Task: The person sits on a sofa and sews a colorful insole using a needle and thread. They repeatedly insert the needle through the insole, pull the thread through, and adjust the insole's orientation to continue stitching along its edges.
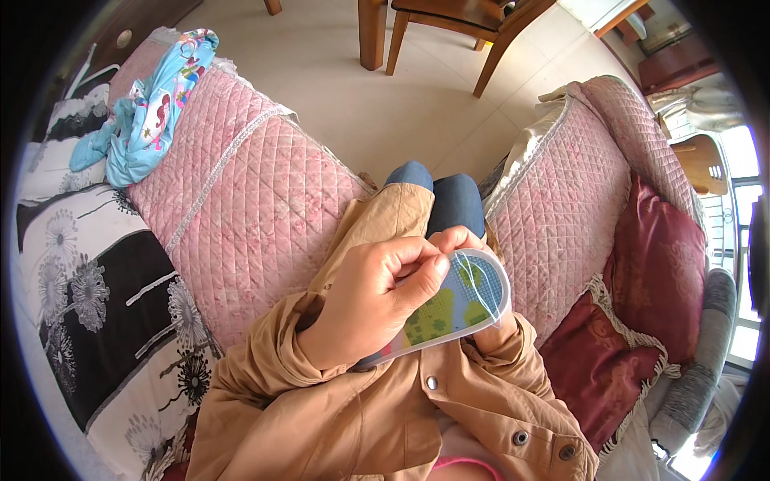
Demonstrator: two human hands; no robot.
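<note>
A shoe insole (430, 314) with a printed green, blue and yellow cross-stitch pattern and a pale rim is held tilted above my lap. Light blue thread (475, 281) lies in loose strands across its rounded end and hangs a little past the rim. My left hand (380, 291) covers part of the insole, thumb and forefinger pinched together at its far edge, where the thread begins; whether a needle is between the fingertips is hidden. From behind, my right hand (462, 238) grips the insole, its fingertips meeting those of the left. Most of the right palm is hidden.
Pink quilted seat covers (289, 198) lie on both sides of my knees (457, 201). A blue printed cloth (150, 120) is heaped at far left, above a black-and-white cushion (102, 288). Dark red cushions (659, 258) rest at right. A wooden chair (448, 15) stands ahead on the tiles.
</note>
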